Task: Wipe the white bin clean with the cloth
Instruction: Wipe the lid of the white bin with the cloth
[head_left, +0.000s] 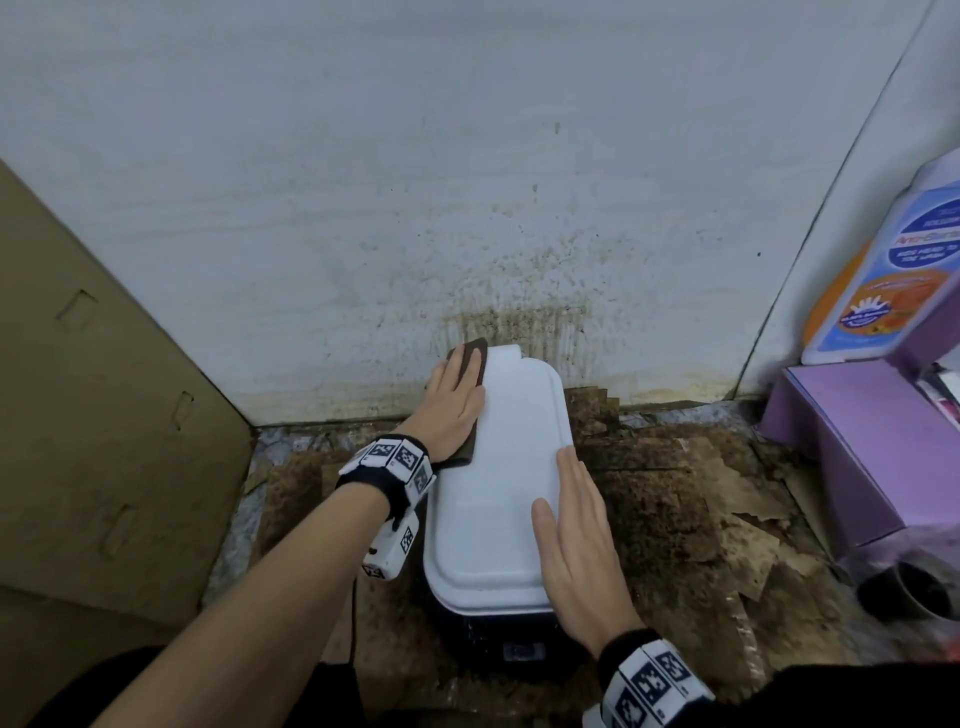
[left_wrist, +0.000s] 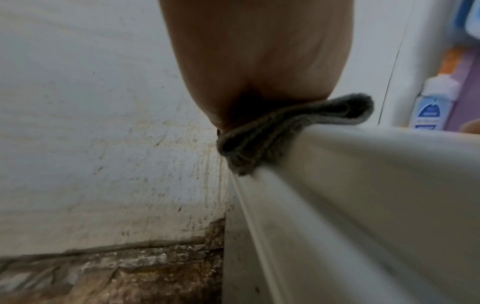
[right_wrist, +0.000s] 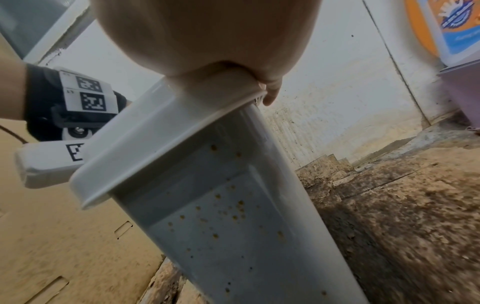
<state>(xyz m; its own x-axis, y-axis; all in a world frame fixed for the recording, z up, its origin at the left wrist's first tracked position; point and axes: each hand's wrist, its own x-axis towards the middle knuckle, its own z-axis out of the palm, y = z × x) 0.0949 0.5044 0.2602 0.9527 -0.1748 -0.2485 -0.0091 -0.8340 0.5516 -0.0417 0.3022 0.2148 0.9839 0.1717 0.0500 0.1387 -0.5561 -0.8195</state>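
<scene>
A white bin (head_left: 498, 467) with a flat lid stands on the dirty floor against the wall. Its side (right_wrist: 221, 226) carries small brown spots. My left hand (head_left: 452, 405) lies flat on a folded brown cloth (head_left: 470, 364) and presses it on the lid's far left edge. In the left wrist view the cloth (left_wrist: 272, 131) is squeezed between the palm and the lid's rim (left_wrist: 363, 164). My right hand (head_left: 576, 540) rests flat, fingers straight, on the lid's right side; its palm (right_wrist: 207, 41) sits on the lid's edge.
A stained white wall (head_left: 467, 182) rises right behind the bin. A cardboard sheet (head_left: 93, 415) leans at the left. A purple box (head_left: 857, 457) with a large detergent bottle (head_left: 893, 270) stands at the right, with a dark cup (head_left: 904, 592) nearer me. Soiled cardboard (head_left: 701, 519) covers the floor.
</scene>
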